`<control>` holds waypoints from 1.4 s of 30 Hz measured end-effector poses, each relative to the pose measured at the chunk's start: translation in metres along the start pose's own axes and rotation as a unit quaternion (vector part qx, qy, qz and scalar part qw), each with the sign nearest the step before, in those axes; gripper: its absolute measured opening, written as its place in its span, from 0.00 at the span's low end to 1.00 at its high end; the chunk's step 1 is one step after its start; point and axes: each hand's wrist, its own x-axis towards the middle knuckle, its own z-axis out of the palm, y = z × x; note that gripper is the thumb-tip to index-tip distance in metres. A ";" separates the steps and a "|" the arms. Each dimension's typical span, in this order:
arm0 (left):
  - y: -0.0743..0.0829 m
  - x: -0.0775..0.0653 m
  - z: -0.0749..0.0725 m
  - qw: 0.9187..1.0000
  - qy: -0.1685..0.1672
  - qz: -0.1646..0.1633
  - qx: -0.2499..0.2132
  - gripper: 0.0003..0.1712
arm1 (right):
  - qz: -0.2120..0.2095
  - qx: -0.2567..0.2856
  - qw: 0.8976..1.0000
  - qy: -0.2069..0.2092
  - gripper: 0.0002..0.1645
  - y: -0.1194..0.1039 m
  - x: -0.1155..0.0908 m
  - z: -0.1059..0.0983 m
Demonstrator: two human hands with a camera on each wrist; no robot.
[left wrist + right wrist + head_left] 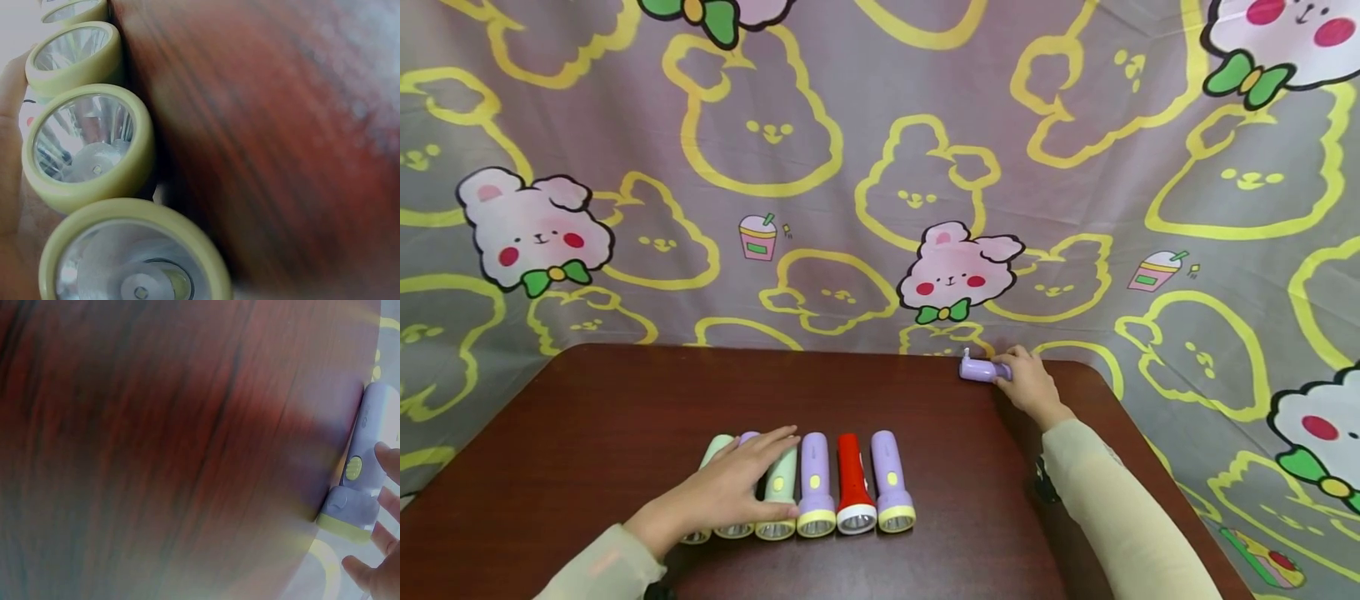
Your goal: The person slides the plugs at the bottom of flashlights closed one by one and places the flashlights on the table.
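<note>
In the head view, my right hand (1030, 387) is at the table's back right, fingers and thumb around the right end of a purple flashlight (977, 370). The right wrist view shows this flashlight's (367, 440) yellow switch and yellow rim; the thumb lies in front, other fingers beside and partly behind it. My left hand (722, 492) spreads over the left end of a flashlight row, thumb near the lens end of a light green flashlight (778, 492). That hand partly hides another light green one (718, 442) and a purple one (747, 435).
Right of the left hand, the row continues with a purple flashlight (815, 475), a red flashlight (852, 475) and another purple flashlight (889, 479), lenses toward me. They lie on a dark wooden table (955, 500). A patterned curtain (827, 208) hangs behind its back edge.
</note>
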 end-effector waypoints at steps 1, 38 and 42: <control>0.000 0.000 0.000 1.000 -0.001 -0.001 0.000 0.59 | -0.011 0.004 1.000 0.004 0.20 0.001 0.000 0.000; 0.001 0.000 0.000 1.000 0.005 -0.001 0.004 0.58 | -0.023 0.100 0.994 -0.032 0.20 -0.001 -0.001 0.006; 0.001 0.000 0.000 1.000 0.003 -0.002 0.002 0.58 | -0.021 0.119 0.992 -0.030 0.20 -0.001 -0.002 0.007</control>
